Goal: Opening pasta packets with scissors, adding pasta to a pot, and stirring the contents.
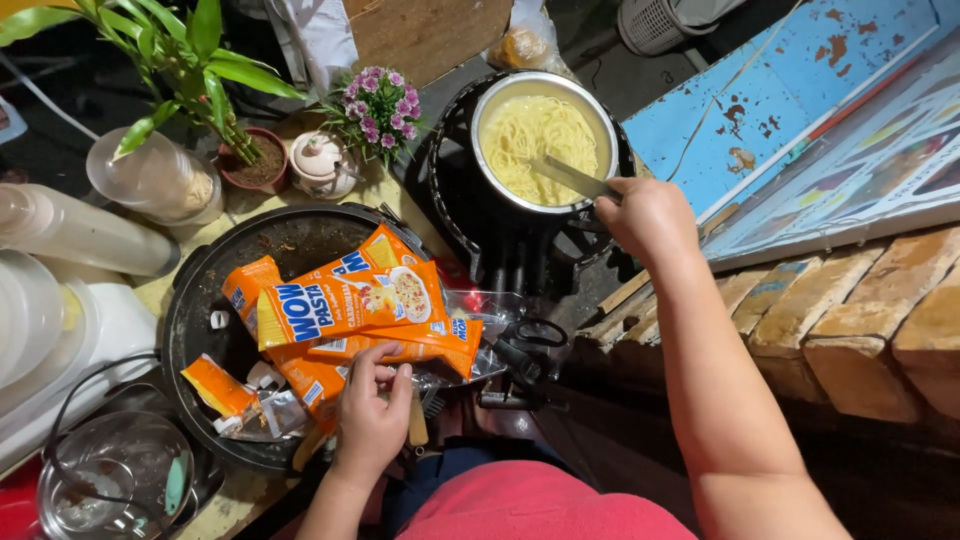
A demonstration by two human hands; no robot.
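Observation:
A metal pot [490,95] full of pale yellow noodles [535,135] sits on a black stove burner [470,215]. My right hand [648,215] holds metal tongs [570,178] whose tips reach into the noodles. My left hand [372,405] rests on a pile of orange pasta packets [340,300] lying across a round black pan [290,245]. Its fingers pinch the edge of the lowest packet. Torn sachets [225,390] lie at the pan's left side.
Black scissors [525,340] lie right of the packets. A potted green plant [215,90], a small flower pot [375,105], plastic cups [150,180] and white plates [40,330] stand at the left. A glass lid [115,480] is lower left. Bricks [850,310] and a blue board [760,110] are at the right.

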